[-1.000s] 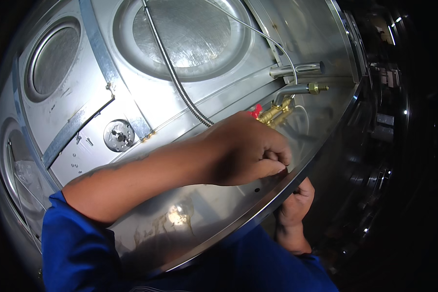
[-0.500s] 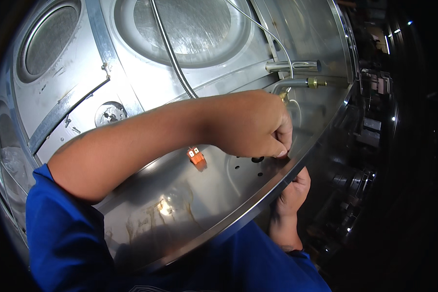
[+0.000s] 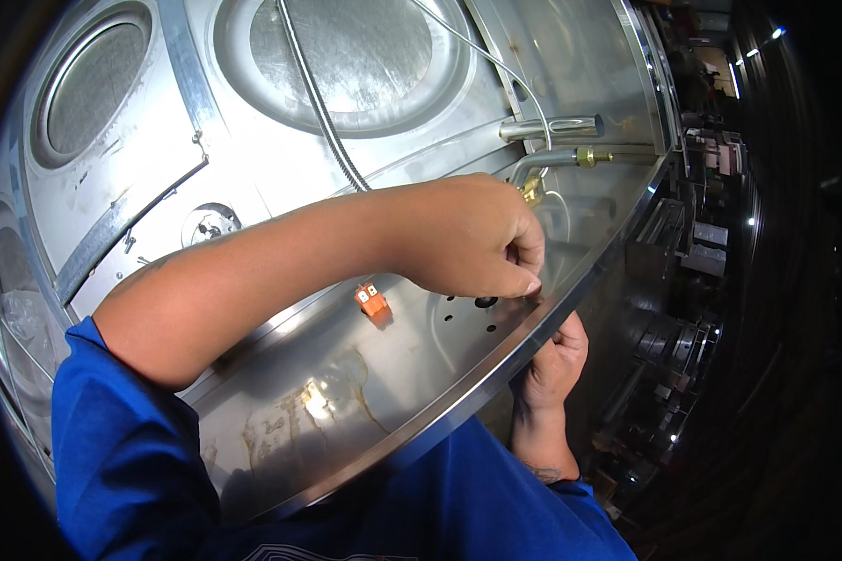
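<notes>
My left hand (image 3: 482, 238) reaches across the inside of a shiny metal panel (image 3: 421, 365), its thumb and forefinger pinched close to the panel's edge. A small dark reddish bit shows at the thumb tip; what it is I cannot make out. My right hand (image 3: 557, 360) is on the outer side of the same edge, its fingers curled up against the panel and their tips hidden. Several dark holes (image 3: 486, 302) pierce the panel below my left hand. An orange connector block (image 3: 371, 299) with two pale sockets sits left of them.
Beyond my left hand are a bent pipe with a brass fitting (image 3: 587, 157), a short metal tube (image 3: 557, 126) and a thin white cable (image 3: 496, 61). A ribbed metal conduit (image 3: 316, 98) runs down behind my forearm. The panel's raised rim (image 3: 458, 411) curves along the near side.
The whole view has shifted slightly, so panel and hands appear a little farther left. Both hands keep nearly the same grip and place at the panel edge.
</notes>
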Available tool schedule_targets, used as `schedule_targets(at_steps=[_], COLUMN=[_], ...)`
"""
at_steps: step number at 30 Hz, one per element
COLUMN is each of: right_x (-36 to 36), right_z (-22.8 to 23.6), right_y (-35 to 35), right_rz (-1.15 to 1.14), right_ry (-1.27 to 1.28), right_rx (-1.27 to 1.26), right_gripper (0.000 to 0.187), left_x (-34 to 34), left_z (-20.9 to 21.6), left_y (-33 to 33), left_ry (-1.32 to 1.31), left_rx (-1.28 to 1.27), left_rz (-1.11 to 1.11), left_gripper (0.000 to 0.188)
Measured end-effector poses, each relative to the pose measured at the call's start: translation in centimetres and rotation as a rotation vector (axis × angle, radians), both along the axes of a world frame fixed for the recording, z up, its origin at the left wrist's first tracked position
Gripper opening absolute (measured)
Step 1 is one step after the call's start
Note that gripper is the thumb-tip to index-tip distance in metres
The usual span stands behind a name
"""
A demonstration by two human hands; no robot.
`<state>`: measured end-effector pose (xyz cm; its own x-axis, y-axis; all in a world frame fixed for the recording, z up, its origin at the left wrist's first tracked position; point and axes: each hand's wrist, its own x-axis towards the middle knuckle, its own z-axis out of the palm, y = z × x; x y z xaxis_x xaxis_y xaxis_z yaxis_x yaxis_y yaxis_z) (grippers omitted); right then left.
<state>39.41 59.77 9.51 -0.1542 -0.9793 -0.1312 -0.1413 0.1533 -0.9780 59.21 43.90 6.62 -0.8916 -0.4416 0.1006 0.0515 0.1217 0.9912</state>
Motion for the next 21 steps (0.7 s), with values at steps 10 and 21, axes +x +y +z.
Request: schedule_targets(at_steps=[10,21], right_x=[0.20,0.22], right_z=[0.00,-0.73], right_y=[0.06,-0.07], right_rz=[-0.010,0.058], right_ry=[-0.037,-0.102], right_rx=[-0.015,-0.106], right_gripper=[0.024,0.020], left_x=[-0.19,-0.04], left_z=[0.08,0.50], left_y=[-0.42,-0.28], left_ry=[-0.021,0.100], left_rx=[-0.067,-0.081], left_rz=[-0.004,-0.018], left_gripper=[0.025,0.022])
